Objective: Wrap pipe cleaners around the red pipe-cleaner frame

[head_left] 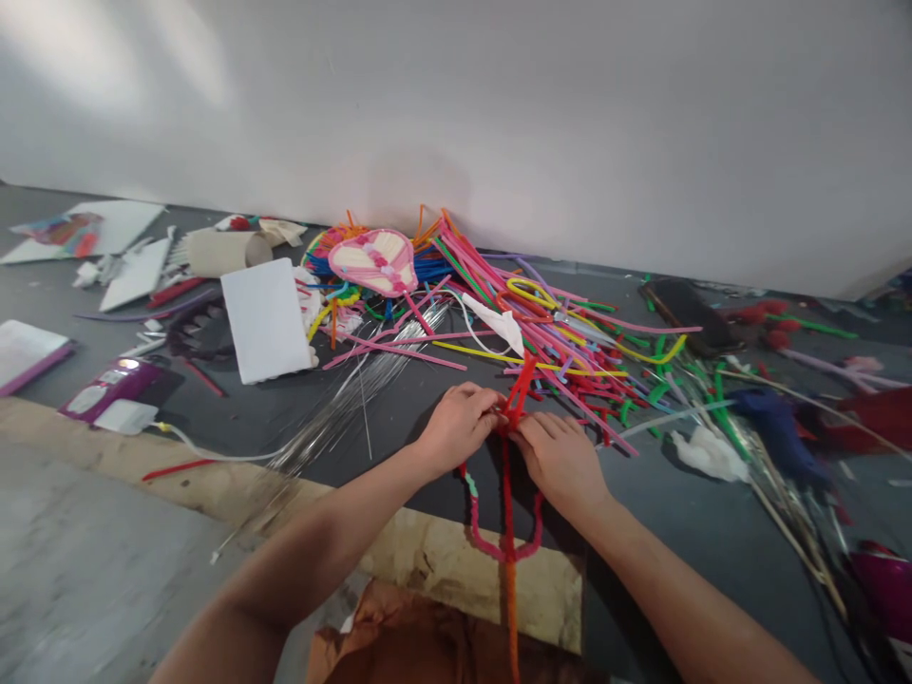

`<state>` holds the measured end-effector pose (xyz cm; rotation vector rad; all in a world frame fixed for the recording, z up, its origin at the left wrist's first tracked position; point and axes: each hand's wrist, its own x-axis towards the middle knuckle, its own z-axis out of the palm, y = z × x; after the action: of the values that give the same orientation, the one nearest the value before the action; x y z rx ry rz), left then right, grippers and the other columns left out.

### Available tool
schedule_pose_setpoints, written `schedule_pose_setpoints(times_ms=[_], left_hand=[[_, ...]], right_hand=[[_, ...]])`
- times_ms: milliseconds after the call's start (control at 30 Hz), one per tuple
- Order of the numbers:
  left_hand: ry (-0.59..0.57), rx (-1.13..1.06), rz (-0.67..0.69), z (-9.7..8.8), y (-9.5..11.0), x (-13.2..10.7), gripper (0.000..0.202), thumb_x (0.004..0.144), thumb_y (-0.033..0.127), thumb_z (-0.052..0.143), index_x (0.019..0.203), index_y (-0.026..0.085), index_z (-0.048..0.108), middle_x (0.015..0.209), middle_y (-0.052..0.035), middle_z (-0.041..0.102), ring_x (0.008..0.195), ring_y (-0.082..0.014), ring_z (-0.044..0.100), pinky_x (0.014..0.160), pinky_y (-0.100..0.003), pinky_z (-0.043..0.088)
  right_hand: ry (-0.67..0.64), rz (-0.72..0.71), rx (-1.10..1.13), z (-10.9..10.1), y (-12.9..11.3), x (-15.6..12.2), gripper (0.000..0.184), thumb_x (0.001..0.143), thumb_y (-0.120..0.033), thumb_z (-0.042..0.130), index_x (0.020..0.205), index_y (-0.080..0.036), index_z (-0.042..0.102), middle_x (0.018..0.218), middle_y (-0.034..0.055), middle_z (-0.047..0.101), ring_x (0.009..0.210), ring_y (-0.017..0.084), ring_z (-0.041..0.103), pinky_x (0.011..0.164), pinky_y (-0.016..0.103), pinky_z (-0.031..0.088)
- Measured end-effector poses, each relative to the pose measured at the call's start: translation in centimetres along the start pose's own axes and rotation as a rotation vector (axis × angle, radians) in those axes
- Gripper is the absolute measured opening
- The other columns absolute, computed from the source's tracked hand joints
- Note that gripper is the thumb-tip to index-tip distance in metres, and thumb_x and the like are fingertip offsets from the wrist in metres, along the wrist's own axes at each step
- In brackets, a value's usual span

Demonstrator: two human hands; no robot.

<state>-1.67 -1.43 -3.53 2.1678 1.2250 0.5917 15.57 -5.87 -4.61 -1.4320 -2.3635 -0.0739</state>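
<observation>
Both hands meet over the near edge of the dark table, around a shape of bent, fuzzy pipe cleaners (506, 494). My left hand (456, 426) pinches its red upper part from the left. From the right, my right hand (560, 461) closes its fingers on the same red part. Two red ends stick up between the hands. Below them hangs a pink loop (486, 545) with a small mint-green bit, crossed by a red middle strand. An orange stem (511, 617) runs down from the loop towards my lap. The fingertips partly hide the red joint.
Behind my hands lies a pile of colourful pipe cleaners (477, 266) with scissors (580, 328) and a pink heart-shaped piece (374, 263). Thin wires (334, 404), a white card (266, 321) and a purple glue gun-like device (114, 389) are left. A phone (691, 313) lies right.
</observation>
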Motion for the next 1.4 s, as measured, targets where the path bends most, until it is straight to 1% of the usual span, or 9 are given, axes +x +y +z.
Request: schedule_pose_setpoints(times_ms=[133,333,467,600,733,833,967,1167,1400], left_hand=[[0.016,-0.010,-0.016,-0.1,0.2,0.1,0.012,0.081,0.014,0.052,0.089,0.020,0.059,0.081,0.0002,0.066,0.088,-0.0181,0.058,0.084,-0.034,0.042],[-0.014,0.007,0.083,-0.5,0.5,-0.2,0.016,0.082,0.015,0.050,0.088,0.020,0.065,0.086,-0.0032,0.066,0.089,-0.0174,0.057,0.080,-0.031,0.043],[0.020,0.033,0.135,-0.6,0.7,-0.5,0.008,0.076,0.022,0.060,0.080,0.019,0.066,0.083,-0.0042,0.066,0.090,-0.0188,0.058,0.084,-0.033,0.043],[0.026,0.063,0.123,-0.4,0.6,-0.5,0.018,0.084,0.030,0.055,0.076,0.018,0.066,0.082,-0.0044,0.066,0.090,-0.0184,0.058,0.084,-0.034,0.043],[0.020,0.045,0.097,-0.4,0.4,-0.4,0.021,0.087,0.030,0.053,0.074,0.018,0.065,0.079,-0.0032,0.066,0.085,-0.0165,0.059,0.081,-0.032,0.043],[0.005,0.043,0.089,-0.4,0.2,-0.4,0.021,0.087,0.031,0.053,0.076,0.018,0.066,0.081,-0.0034,0.066,0.088,-0.0173,0.059,0.082,-0.033,0.043],[-0.029,0.049,0.097,-0.6,0.1,-0.3,0.021,0.088,0.032,0.053,0.080,0.018,0.067,0.084,-0.0044,0.067,0.090,-0.0182,0.059,0.084,-0.034,0.043],[-0.008,0.029,0.092,-0.4,0.2,-0.2,0.017,0.086,0.028,0.054,0.076,0.018,0.064,0.081,-0.0035,0.067,0.086,-0.0171,0.060,0.083,-0.034,0.044],[0.102,0.059,0.037,-0.2,0.3,-0.4,0.020,0.085,0.030,0.054,0.071,0.017,0.062,0.077,-0.0042,0.063,0.082,-0.0170,0.058,0.075,-0.029,0.047]], right_hand=[[0.008,-0.007,0.001,0.0,0.0,0.1,0.024,0.093,-0.023,0.042,0.079,-0.018,0.060,0.073,0.0050,0.065,0.069,0.018,0.055,0.064,0.031,0.028],[0.032,-0.024,-0.001,-0.2,0.1,0.1,0.026,0.094,-0.025,0.040,0.083,-0.018,0.062,0.073,0.0045,0.066,0.068,0.018,0.056,0.064,0.030,0.029],[0.023,-0.010,0.014,-0.1,0.2,0.0,0.023,0.093,-0.023,0.042,0.085,-0.018,0.063,0.076,0.0046,0.067,0.068,0.017,0.057,0.064,0.030,0.030],[0.019,0.018,0.061,-0.2,0.3,0.1,0.023,0.093,-0.025,0.044,0.085,-0.018,0.064,0.075,0.0047,0.067,0.068,0.017,0.058,0.063,0.031,0.032],[0.063,0.075,0.240,-0.5,0.7,0.3,0.019,0.092,-0.026,0.047,0.087,-0.020,0.065,0.083,0.0052,0.067,0.080,0.019,0.057,0.074,0.032,0.041],[0.140,0.141,0.341,-0.6,1.0,0.5,0.018,0.090,-0.026,0.048,0.092,-0.021,0.066,0.094,0.0079,0.066,0.094,0.023,0.053,0.085,0.039,0.043],[0.137,0.234,0.482,-0.4,0.9,0.9,0.017,0.087,-0.030,0.053,0.093,-0.021,0.066,0.097,0.0091,0.065,0.096,0.024,0.054,0.084,0.042,0.045],[0.107,0.345,0.744,-0.7,0.9,1.6,0.010,0.082,-0.027,0.059,0.080,-0.022,0.067,0.090,0.0056,0.068,0.092,0.022,0.060,0.086,0.040,0.046],[0.064,0.290,0.598,-1.0,1.3,1.1,0.013,0.085,-0.026,0.053,0.082,-0.020,0.064,0.080,0.0059,0.066,0.082,0.021,0.059,0.073,0.035,0.048]])
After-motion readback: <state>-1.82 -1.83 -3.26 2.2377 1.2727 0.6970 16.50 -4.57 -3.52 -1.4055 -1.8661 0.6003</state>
